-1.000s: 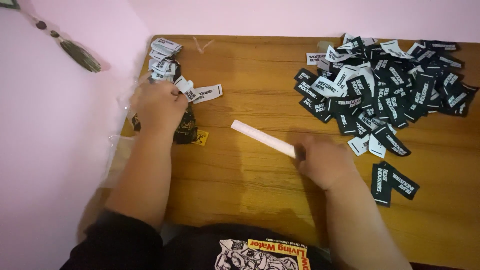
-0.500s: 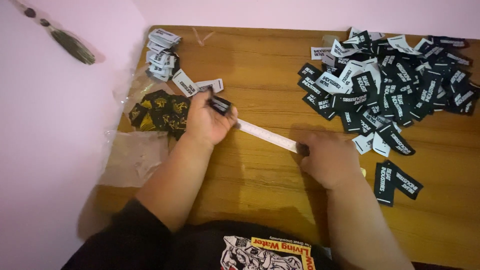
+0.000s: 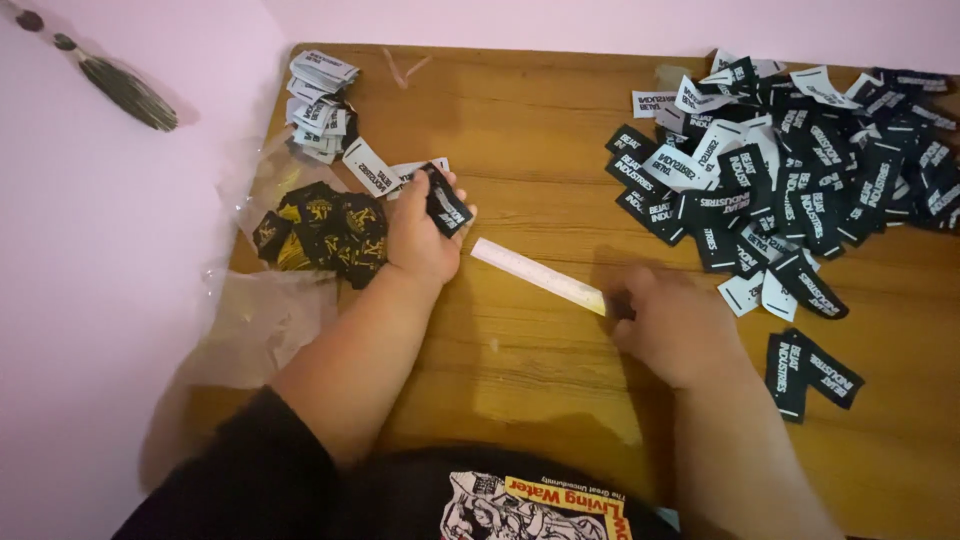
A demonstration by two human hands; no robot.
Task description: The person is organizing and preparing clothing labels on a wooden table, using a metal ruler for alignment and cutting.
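A wooden bench (image 3: 560, 130) stands against pale pink walls, with a tassel (image 3: 125, 88) lying on the pink surface past its left edge. The left hand (image 3: 420, 235) is curled shut around a small stack of black labels (image 3: 446, 203) near the left edge, knuckles up, forearm running back toward the body. Just beside it lie a cluster of black-and-gold tags (image 3: 325, 230) on clear plastic wrap (image 3: 265, 310), and toward the far left corner a pile of white-backed labels (image 3: 320, 105). The right hand (image 3: 672, 325) lies palm down, fingers pressed together on the near end of a white ruler (image 3: 538, 275) that slants between the two hands. A large heap of black labels (image 3: 790, 170) fills the far right corner, with a pair of labels (image 3: 805, 370) apart near the right edge. The stack looks loosely pinched; a slackened grip could let labels fan out and slide onto the bench. The ruler might pivot, being pinned at one end only.
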